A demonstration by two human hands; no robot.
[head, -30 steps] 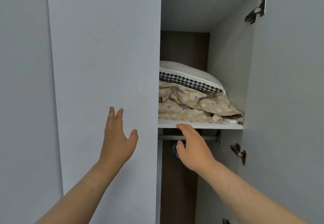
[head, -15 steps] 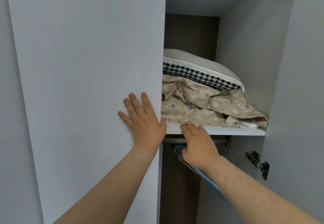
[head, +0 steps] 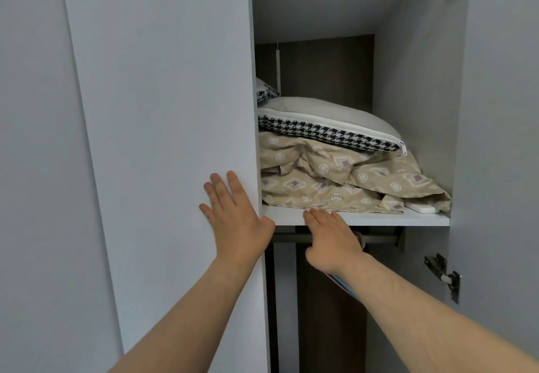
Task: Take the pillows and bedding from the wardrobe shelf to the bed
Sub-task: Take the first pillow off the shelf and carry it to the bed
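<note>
A grey pillow with a black-and-white houndstooth edge (head: 329, 123) lies on top of crumpled beige patterned bedding (head: 335, 180) on the white wardrobe shelf (head: 408, 218). A second houndstooth pillow (head: 266, 92) peeks out behind, mostly hidden by the left door. My left hand (head: 234, 218) presses flat on the closed left door (head: 163, 139) near its edge. My right hand (head: 331, 237) rests with straight fingers on the shelf's front edge, fingertips just touching the bedding's hem. Neither hand holds anything.
The right wardrobe door (head: 501, 168) stands open, with hinges (head: 444, 275) on its inner face. A hanging rail (head: 379, 238) runs under the shelf, with coloured hangers (head: 344, 285) partly behind my right wrist. A flat white object (head: 423, 208) lies under the bedding's right corner.
My left hand moved from open air onto the left door and stayed flat there. My right hand rose to the shelf edge. The view came closer, revealing a second pillow behind.
</note>
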